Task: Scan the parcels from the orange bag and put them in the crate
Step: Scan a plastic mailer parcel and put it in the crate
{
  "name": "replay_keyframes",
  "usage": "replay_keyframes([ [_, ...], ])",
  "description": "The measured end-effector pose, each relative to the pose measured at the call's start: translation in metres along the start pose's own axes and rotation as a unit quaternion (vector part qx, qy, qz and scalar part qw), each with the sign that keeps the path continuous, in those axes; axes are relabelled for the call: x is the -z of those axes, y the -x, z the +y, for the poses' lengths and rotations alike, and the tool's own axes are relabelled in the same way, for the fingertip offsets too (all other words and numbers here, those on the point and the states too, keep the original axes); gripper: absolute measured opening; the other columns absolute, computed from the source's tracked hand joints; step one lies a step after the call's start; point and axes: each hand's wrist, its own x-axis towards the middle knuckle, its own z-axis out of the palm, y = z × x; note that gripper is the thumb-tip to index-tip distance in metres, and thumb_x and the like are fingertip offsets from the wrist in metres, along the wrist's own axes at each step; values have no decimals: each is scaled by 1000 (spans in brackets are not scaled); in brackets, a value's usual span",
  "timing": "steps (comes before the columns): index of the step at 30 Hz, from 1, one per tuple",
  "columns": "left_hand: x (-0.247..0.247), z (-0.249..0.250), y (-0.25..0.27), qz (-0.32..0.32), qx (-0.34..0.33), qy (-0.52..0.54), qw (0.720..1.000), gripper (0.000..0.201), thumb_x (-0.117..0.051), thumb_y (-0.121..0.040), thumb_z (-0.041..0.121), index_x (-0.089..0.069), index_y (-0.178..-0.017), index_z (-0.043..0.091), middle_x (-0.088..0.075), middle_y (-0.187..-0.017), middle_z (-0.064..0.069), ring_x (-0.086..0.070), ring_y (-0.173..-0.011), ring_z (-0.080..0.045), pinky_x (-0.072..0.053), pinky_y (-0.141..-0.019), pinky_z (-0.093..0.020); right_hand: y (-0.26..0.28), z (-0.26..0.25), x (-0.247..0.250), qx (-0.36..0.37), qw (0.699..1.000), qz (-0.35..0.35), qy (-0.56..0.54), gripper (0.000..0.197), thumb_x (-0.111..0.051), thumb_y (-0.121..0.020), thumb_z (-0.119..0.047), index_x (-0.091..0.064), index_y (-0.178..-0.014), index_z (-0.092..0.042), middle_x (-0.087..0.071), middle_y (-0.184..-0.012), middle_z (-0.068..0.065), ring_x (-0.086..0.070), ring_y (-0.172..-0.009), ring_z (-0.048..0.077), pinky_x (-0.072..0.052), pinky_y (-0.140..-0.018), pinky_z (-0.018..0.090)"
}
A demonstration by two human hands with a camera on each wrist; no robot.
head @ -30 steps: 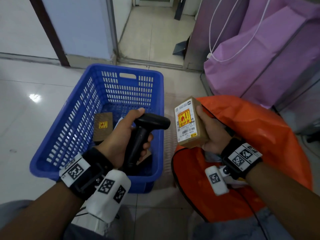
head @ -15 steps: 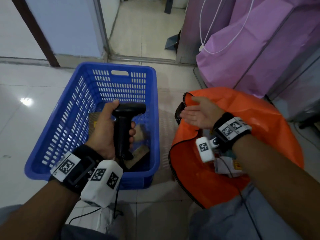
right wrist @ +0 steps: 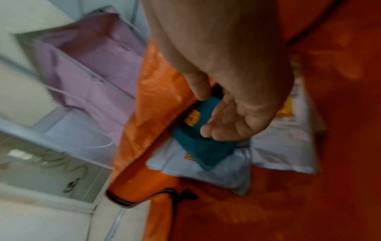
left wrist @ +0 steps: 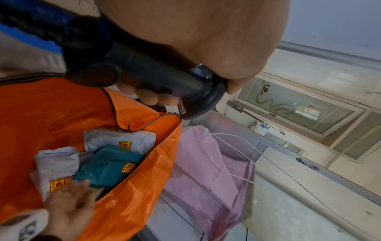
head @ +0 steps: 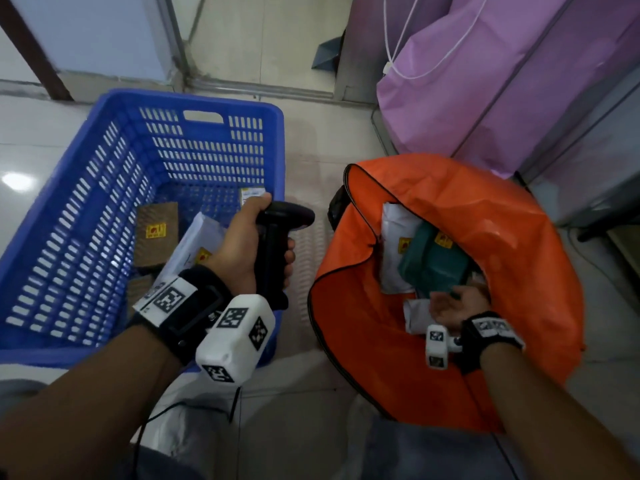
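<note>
My left hand [head: 249,251] grips a black handheld scanner [head: 277,237] by its handle, above the near right corner of the blue crate [head: 194,102]. A brown box [head: 156,233], a white mailer [head: 197,244] and another labelled box [head: 252,194] lie in the crate. The orange bag [head: 485,209] lies open on the floor to the right. Inside it are a teal parcel [head: 433,261] and white parcels [head: 394,230]. My right hand [head: 453,304] is inside the bag, fingers straight, with its thumb and fingertips [right wrist: 218,130] touching the teal parcel [right wrist: 198,146]. It holds nothing.
A purple fabric-covered rack [head: 485,81] with a white cord stands behind the bag. The scanner's black cable [head: 156,417] hangs near my lap. Tiled floor surrounds crate and bag, and a door threshold [head: 263,88] runs behind the crate.
One second ago my right hand held a brown labelled box up to the scanner. That hand let it go, then dropped into the orange bag onto the teal parcel. The left hand kept the scanner.
</note>
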Motion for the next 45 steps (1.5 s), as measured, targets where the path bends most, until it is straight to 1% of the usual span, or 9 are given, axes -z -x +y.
replay_keyframes([
  [3,-3,-2,-11,-2,15,-17,1000,75,-51,-85,78,-64,-91,4,-56,-73,-12,-51,-59,-27,-41,-61,-34,-37,35,22,-45,998,-12,47,59,-91,-56,-27,-53,-98,-11,-65,-69,14,-57,-72,25,-54,-81,39],
  [5,-3,-5,-16,-12,23,-24,999,74,-54,-84,77,-65,-103,7,-56,-77,-13,-53,-61,-28,-41,-64,-37,-46,51,27,-36,999,14,-11,37,-66,-91,-31,-51,-117,-10,-61,-90,18,-55,-82,31,-46,-93,43],
  [14,3,-21,-22,15,90,-50,995,75,-60,-76,76,-68,-83,2,-56,-74,-15,-52,-60,-29,-40,-66,-39,-97,71,30,-13,996,4,-85,43,-69,-89,-33,-61,-128,-15,-67,-106,13,-64,-91,30,-52,-73,42],
  [19,5,-27,-15,22,93,-76,993,75,-52,-82,75,-64,-87,1,-53,-71,-16,-50,-57,-30,-39,-62,-38,-111,79,34,-32,994,7,-100,41,-70,-91,-29,-60,-128,-15,-64,-107,12,-60,-87,26,-53,-87,40],
  [22,6,-27,-14,19,99,-77,992,75,-54,-80,75,-65,-86,1,-52,-72,-17,-50,-58,-30,-37,-63,-40,-117,84,33,-34,993,22,-114,54,-74,-89,-26,-57,-139,-14,-66,-94,5,-63,-82,19,-53,-62,29],
  [27,7,-24,-14,26,98,-81,992,76,-55,-79,76,-65,-87,1,-53,-73,-16,-50,-59,-31,-39,-63,-39,-109,81,14,-59,991,-53,-110,40,-80,-81,-39,-69,-103,-7,-68,-85,13,-66,-67,25,-56,-52,31],
  [33,9,-22,-14,29,96,-96,990,76,-53,-81,76,-63,-89,1,-54,-73,-16,-51,-57,-30,-43,-59,-37,-115,75,7,-56,997,-16,-47,18,-71,-88,-26,-62,-96,-12,-58,-81,6,-58,-64,19,-51,-56,29],
  [37,6,-19,-14,23,84,-107,990,76,-53,-82,76,-65,-86,1,-54,-70,-16,-51,-57,-30,-42,-60,-37,-101,63,9,10,988,-9,-152,41,-71,-87,-35,-61,-120,-13,-59,-108,12,-59,-98,26,-52,-92,37],
  [45,10,-11,2,12,55,-110,992,78,-53,-83,78,-64,-87,1,-56,-70,-15,-53,-56,-30,-42,-59,-36,-71,34,15,53,998,-1,-18,29,-52,-100,-35,-51,-120,-14,-54,-97,3,-57,-83,17,-51,-66,30],
])
